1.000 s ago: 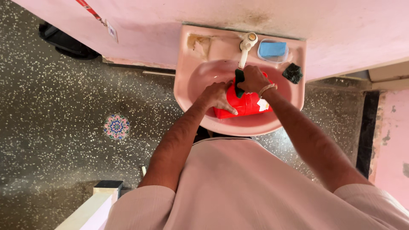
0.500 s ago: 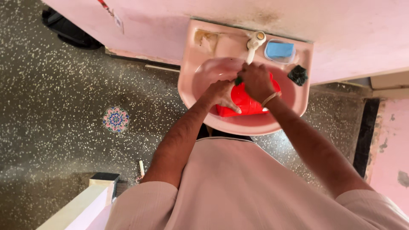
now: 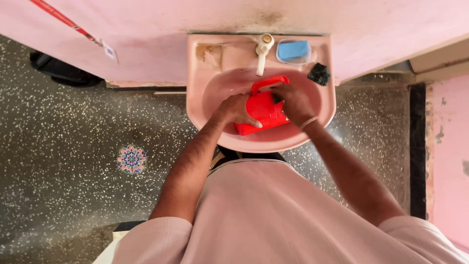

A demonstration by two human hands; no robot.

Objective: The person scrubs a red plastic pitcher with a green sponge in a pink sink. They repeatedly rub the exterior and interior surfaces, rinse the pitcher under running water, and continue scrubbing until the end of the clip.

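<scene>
We see the left hand (image 3: 237, 108) clamped on the red mug (image 3: 262, 110) inside the pink sink (image 3: 205, 98), right hand (image 3: 294, 101) closed on a dark scrubber there, and reckon a wet mug could slip and knock the tap (image 3: 263, 51).

red mug (image 3: 264, 110): your left hand (image 3: 235, 108) and right hand (image 3: 294, 101) cover its sides.
right hand's grip: too hidden to tell.
sink (image 3: 205, 98): your chest hides its front rim.

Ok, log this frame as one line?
left hand: holds red mug | right hand: on mug, dark scrubber under fingers | place: pink sink | tap: no water visible
</scene>
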